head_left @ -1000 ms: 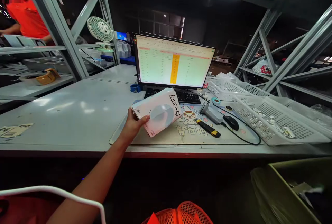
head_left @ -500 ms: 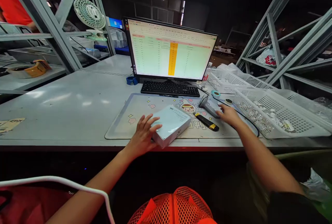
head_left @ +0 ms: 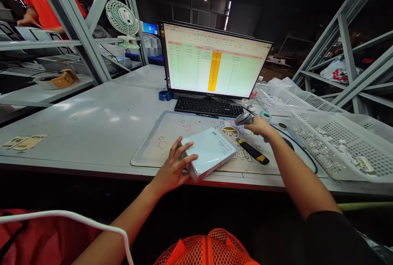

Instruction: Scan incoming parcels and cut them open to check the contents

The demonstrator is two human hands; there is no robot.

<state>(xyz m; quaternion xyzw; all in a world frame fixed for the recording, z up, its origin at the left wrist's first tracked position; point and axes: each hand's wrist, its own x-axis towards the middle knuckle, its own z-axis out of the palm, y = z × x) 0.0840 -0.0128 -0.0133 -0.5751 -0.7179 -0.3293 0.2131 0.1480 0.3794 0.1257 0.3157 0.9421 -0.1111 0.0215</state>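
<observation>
My left hand (head_left: 176, 165) is closed on the left end of a pale white-blue box (head_left: 210, 150), fingers over its top and thumb low at the side. The box lies at the front edge of a printed desk mat (head_left: 150, 146), a barcode label on its top. My right hand (head_left: 260, 127) is wrapped round the handle of a grey barcode scanner (head_left: 244, 118), whose head points left above the mat. Between box and right forearm lies a black and yellow utility knife (head_left: 253, 151).
A monitor (head_left: 215, 64) showing a spreadsheet stands behind a black keyboard (head_left: 208, 106). White plastic baskets (head_left: 334, 150) with small items line the right side. Blue tape (head_left: 165, 95) sits left of the keyboard. A fan (head_left: 123, 17) and a person in orange (head_left: 46, 7) are at the left.
My right hand has gone from reaching over the scanner to gripping it, and the scanner has turned and lifted. My left hand stays on the box. The view has shifted slightly.
</observation>
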